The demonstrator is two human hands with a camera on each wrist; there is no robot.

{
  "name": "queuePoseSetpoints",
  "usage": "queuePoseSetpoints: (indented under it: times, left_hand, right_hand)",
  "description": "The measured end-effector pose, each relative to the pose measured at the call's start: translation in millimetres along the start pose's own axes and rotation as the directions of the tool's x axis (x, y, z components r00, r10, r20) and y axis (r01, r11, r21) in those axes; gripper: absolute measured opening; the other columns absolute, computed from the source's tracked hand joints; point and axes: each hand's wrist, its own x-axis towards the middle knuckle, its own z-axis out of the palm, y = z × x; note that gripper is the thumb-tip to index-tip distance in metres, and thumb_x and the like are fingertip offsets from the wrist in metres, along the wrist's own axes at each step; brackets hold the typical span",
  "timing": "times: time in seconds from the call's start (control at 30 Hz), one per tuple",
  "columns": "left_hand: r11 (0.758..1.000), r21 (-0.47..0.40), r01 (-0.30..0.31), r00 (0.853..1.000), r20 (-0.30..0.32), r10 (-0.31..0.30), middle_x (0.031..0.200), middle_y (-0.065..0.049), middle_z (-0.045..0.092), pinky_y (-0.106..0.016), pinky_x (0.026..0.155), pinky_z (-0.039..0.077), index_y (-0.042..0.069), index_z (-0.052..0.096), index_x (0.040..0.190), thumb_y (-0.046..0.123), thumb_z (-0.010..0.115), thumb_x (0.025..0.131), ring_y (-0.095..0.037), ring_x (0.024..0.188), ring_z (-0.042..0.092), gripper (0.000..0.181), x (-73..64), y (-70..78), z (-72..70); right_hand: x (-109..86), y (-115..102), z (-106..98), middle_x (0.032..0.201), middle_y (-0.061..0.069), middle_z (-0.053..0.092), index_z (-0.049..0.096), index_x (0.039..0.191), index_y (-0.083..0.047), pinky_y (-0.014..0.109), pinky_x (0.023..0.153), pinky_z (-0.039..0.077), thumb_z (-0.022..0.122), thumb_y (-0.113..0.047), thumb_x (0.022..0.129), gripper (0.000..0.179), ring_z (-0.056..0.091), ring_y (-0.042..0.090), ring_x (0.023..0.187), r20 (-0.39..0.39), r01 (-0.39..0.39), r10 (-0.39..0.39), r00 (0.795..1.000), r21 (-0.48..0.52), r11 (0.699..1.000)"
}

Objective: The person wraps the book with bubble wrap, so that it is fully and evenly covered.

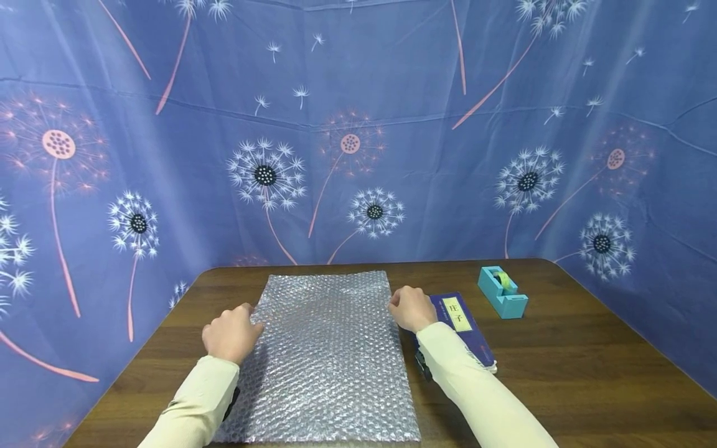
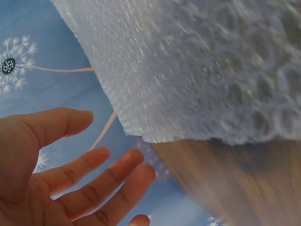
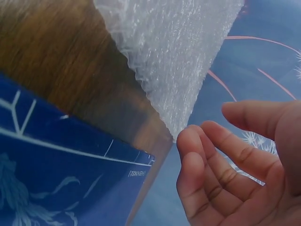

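Note:
A sheet of bubble wrap (image 1: pixel 330 354) lies spread over the wooden table between both hands. Beside its left edge is my left hand (image 1: pixel 232 333); in the left wrist view its fingers (image 2: pixel 101 193) are loosely bent and apart, with nothing between them. My right hand (image 1: pixel 412 308) hovers by the sheet's upper right edge, over the corner of a dark blue book (image 1: pixel 456 320). Seen from the right wrist, its fingers (image 3: pixel 225 165) are relaxed and hold nothing, near the far corner of the bubble wrap (image 3: pixel 169 70). The book's blue cover (image 3: pixel 56 165) shows there too.
A turquoise tape dispenser (image 1: pixel 504 295) with a yellowish-green roll stands right of the book. The brown wooden table (image 1: pixel 571 373) ends at a blue curtain (image 1: pixel 437 155) with dandelion prints, which hangs behind it and along both sides.

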Motion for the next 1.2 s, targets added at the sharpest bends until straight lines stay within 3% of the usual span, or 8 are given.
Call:
queuePoseSetpoints:
  times: [0.17,0.23,0.37,0.47,0.6,0.8,0.97,1.2]
  left_hand:
    - [1.000,0.001,0.023,0.998,0.050,-0.023,0.096,-0.029,0.071,-0.060,0.067,0.053,-0.004,0.070,0.114,0.024,0.073,0.091,-0.046,0.075,0.066,0.036,-0.7,-5.6,-1.8]
    - [0.999,0.007,0.041,0.996,0.084,-0.041,0.097,-0.029,0.070,-0.059,0.067,0.053,-0.005,0.070,0.113,0.025,0.073,0.091,-0.045,0.076,0.066,0.037,-1.1,-6.8,-2.4]
    - [0.997,0.043,0.067,0.980,0.184,-0.074,0.101,-0.030,0.069,-0.058,0.069,0.054,-0.006,0.069,0.111,0.029,0.074,0.091,-0.046,0.083,0.067,0.042,-1.9,-9.6,-1.5]
    - [0.995,0.067,0.073,0.965,0.245,-0.088,0.100,-0.028,0.069,-0.057,0.071,0.054,-0.007,0.069,0.108,0.033,0.076,0.089,-0.046,0.085,0.067,0.044,-2.7,-11.7,0.2]
    - [0.993,0.088,0.081,0.954,0.282,-0.103,0.099,-0.027,0.070,-0.057,0.073,0.054,-0.007,0.069,0.108,0.035,0.080,0.086,-0.045,0.084,0.067,0.049,-3.2,-14.8,0.8]
    - [0.991,0.099,0.085,0.944,0.309,-0.112,0.097,-0.025,0.070,-0.056,0.073,0.054,-0.007,0.068,0.110,0.037,0.082,0.084,-0.043,0.082,0.067,0.053,-2.6,-17.9,2.7]
    - [0.991,0.107,0.084,0.944,0.309,-0.114,0.098,-0.026,0.070,-0.057,0.073,0.055,-0.007,0.069,0.109,0.037,0.084,0.082,-0.044,0.084,0.067,0.054,-1.8,-18.6,5.7]
    - [0.990,0.113,0.078,0.944,0.311,-0.110,0.098,-0.026,0.070,-0.057,0.074,0.055,-0.007,0.070,0.105,0.033,0.088,0.078,-0.046,0.087,0.068,0.051,-1.4,-19.7,8.5]
  right_hand:
    - [1.0,-1,5,0.079,0.007,0.070,0.077,0.092,-0.005,0.035,0.056,0.050,0.070,-0.013,0.095,0.011,0.059,0.019,0.064,-0.011,-0.005,0.005,1.000,-0.011,1.000]
    - [1.3,-1,7,0.070,0.003,0.065,0.075,0.082,-0.007,0.031,0.052,0.046,0.070,-0.013,0.095,0.015,0.055,0.017,0.059,-0.012,-0.011,0.010,1.000,-0.017,1.000]
    - [2.5,0,12,0.051,-0.004,0.042,0.053,0.057,-0.012,0.025,0.044,0.030,0.069,-0.014,0.095,0.042,0.036,0.011,0.047,0.003,-0.044,0.044,0.999,-0.028,0.999]
    - [4.0,0,14,0.049,-0.004,0.031,0.039,0.052,-0.015,0.024,0.044,0.026,0.070,-0.014,0.095,0.052,0.028,0.010,0.046,0.017,-0.071,0.072,0.997,-0.041,0.997]
    - [6.9,-2,14,0.056,-0.001,0.046,0.051,0.058,-0.012,0.029,0.048,0.040,0.070,-0.014,0.094,0.040,0.044,0.014,0.052,0.027,-0.084,0.086,0.996,-0.067,0.994]
    - [10.9,-4,15,0.073,0.010,0.064,0.071,0.085,0.000,0.041,0.060,0.055,0.069,-0.012,0.092,0.015,0.060,0.025,0.067,0.039,-0.116,0.121,0.992,-0.098,0.988]
    - [11.8,-5,19,0.084,0.014,0.069,0.073,0.097,0.004,0.046,0.065,0.057,0.073,-0.013,0.090,0.018,0.065,0.029,0.073,0.045,-0.130,0.135,0.990,-0.107,0.986]
    - [10.1,-6,26,0.087,0.017,0.071,0.073,0.100,0.006,0.048,0.066,0.058,0.077,-0.015,0.088,0.024,0.068,0.033,0.075,0.060,-0.115,0.123,0.991,-0.127,0.985]
